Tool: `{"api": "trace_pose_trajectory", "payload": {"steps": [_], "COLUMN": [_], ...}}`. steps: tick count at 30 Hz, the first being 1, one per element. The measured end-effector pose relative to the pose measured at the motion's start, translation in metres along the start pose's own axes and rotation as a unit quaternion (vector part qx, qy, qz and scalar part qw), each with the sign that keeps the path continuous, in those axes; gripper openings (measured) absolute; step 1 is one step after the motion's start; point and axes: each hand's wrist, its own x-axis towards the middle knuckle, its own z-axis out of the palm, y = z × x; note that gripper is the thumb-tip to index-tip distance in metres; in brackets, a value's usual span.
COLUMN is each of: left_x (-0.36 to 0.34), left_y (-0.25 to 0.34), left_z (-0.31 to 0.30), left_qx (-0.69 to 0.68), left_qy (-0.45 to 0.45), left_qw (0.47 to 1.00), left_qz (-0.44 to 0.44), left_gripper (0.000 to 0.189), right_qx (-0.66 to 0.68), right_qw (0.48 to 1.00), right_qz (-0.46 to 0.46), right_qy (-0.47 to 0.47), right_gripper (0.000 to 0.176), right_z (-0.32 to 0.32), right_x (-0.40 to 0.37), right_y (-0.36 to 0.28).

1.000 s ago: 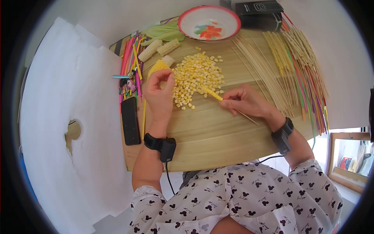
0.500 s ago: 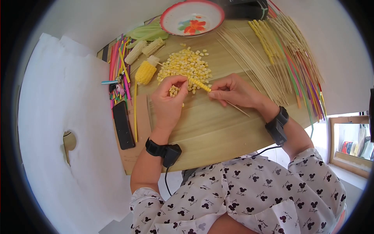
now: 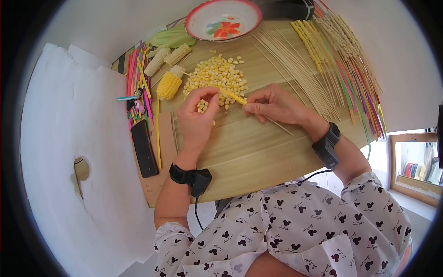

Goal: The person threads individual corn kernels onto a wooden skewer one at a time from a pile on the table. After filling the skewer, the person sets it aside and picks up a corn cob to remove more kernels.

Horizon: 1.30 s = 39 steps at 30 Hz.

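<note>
Both my hands are at a thin wooden skewer (image 3: 279,126) strung with a row of yellow corn kernels (image 3: 234,96). My right hand (image 3: 273,105) pinches the skewer just below the row, and its bare end sticks out toward the lower right. At the row's upper left end, the thumb and forefinger of my left hand (image 3: 201,111) are pressed together; whether a single kernel lies between them is hidden. A few kernels (image 3: 202,106) show beside the left palm. Loose corn kernels (image 3: 217,74) lie heaped just beyond my hands.
A partly stripped corn cob (image 3: 169,86) and bare cobs (image 3: 157,62) lie left of the heap. Behind stands a red-rimmed enamel basin (image 3: 210,34). Bare skewers (image 3: 300,71) and kernel-strung sticks (image 3: 339,37) lie right. A phone (image 3: 145,150) rests on cardboard (image 3: 167,134) at left.
The whole view has shifted slightly left. My hands keep nearly the same hold on the skewer, with the left fingers still pinched at the upper end of the kernel row.
</note>
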Motion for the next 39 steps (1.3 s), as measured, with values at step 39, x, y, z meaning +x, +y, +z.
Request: {"api": "trace_pose_trajectory", "payload": {"steps": [39], "left_x": [0.011], "left_y": [-0.008], "left_z": [-0.016], "left_qx": [0.201], "left_qy": [-0.075], "left_qw": [0.977], "left_qz": [-0.011], "left_gripper": [0.01], "right_qx": [0.003], "right_qw": [0.999], "right_qz": [0.009], "right_qy": [0.038], "right_gripper": [0.021], "right_z": [-0.001], "right_x": [0.001], "right_y": [0.005]}}
